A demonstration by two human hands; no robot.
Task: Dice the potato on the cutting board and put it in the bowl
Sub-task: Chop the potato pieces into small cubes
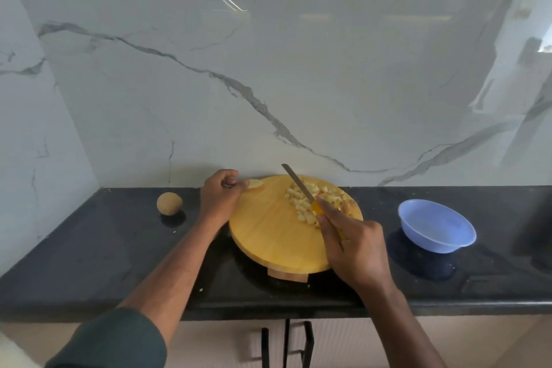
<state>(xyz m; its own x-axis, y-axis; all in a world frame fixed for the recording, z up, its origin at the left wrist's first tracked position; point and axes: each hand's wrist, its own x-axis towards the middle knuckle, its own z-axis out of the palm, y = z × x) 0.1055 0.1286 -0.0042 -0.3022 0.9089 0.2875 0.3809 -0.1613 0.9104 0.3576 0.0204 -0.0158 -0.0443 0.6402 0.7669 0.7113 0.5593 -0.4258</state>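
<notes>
Nearest, the right hand [355, 245] is wrapped around the yellow handle of a knife [301, 188], whose blade slants up over a pile of potato cubes [316, 203] on the far right part of the round wooden cutting board [268, 233]. The cubes look small, light and wet, so they will likely scatter and stick to the blade; sweeping them together with the flat of the knife or cupping them in a palm seems the surest way to move them. Beyond, at the board's far left edge, the left hand [222, 197] has its fingers curled against a remaining potato slice [255, 184]; whether it actually pinches the slice I cannot tell. That piece looks firm but slick on its cut face. To the right of the board, well apart, sits a blue bowl [437, 227] with nothing in it, and no obstacle lies between. A whole unpeeled potato [169, 203] rests left of the board on the black counter [89, 248], before the marble wall [268, 69].
</notes>
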